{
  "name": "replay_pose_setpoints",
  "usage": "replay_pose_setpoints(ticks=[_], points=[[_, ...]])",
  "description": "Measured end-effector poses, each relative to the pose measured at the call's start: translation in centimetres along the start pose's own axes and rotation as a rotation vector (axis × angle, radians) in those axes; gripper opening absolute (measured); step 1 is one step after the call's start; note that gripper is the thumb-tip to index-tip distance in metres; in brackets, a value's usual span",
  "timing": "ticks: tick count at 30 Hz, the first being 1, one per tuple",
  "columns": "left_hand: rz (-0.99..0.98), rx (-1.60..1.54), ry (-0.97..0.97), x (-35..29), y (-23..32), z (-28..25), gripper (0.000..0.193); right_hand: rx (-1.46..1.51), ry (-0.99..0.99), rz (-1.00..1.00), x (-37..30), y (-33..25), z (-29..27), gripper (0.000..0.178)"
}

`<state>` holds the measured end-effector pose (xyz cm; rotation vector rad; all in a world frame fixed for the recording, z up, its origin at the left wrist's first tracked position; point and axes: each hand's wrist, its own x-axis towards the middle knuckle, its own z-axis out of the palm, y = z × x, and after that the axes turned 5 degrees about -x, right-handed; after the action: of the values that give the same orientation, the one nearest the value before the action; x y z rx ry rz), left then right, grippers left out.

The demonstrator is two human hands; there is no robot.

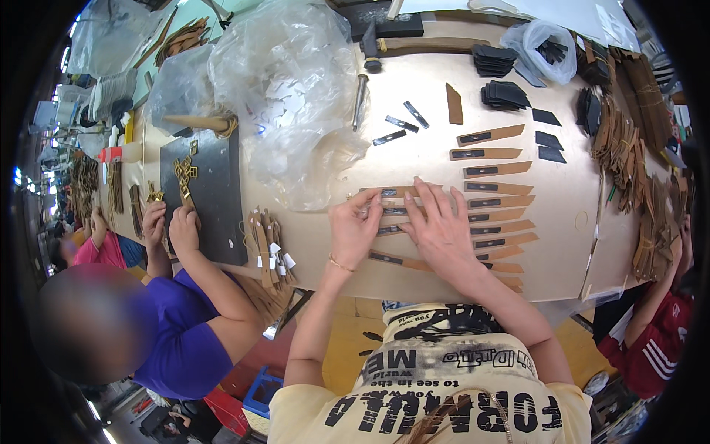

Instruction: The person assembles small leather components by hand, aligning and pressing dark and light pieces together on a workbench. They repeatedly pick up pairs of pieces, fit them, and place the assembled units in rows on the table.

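Brown leather strips with slanted right ends lie in two columns on the table; one strip in the right column bears a small dark oblong piece. My left hand has its fingers drawn together at the left end of the top strip in the left column, beside its dark piece. Flat over the left column lies my right hand, fingers spread, covering parts of several strips. Below them rests another strip. Three loose dark oblong pieces lie farther off.
A hammer, a metal rod and a clear plastic bag lie beyond. Black leather stacks and strip bundles are at right. To the left, a co-worker in purple handles gold-coloured buckles by a black board.
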<state>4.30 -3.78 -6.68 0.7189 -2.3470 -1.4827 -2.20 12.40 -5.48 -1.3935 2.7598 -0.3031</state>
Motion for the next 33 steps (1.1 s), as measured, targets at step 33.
replay_pose_setpoints(ticks=[33], points=[[0.396,0.478,-0.108,-0.2,-0.1,1.2,0.026,-0.07,-0.011,-0.009,-0.1,-0.3,0.6,0.048]])
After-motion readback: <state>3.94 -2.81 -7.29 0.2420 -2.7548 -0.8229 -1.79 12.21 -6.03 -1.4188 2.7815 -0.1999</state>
